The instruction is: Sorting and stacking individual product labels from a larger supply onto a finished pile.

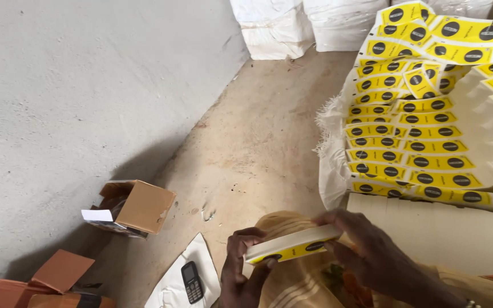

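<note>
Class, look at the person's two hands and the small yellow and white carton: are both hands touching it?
Touching. The head view shows the left hand gripping one end of the yellow and white carton and the right hand pinching its other end.

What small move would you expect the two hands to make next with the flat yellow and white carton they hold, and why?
Probably setting the carton onto the rows of like cartons at the right. The left hand grips its near end, the right hand its far end, and it lies flat like the stacked ones.
</note>
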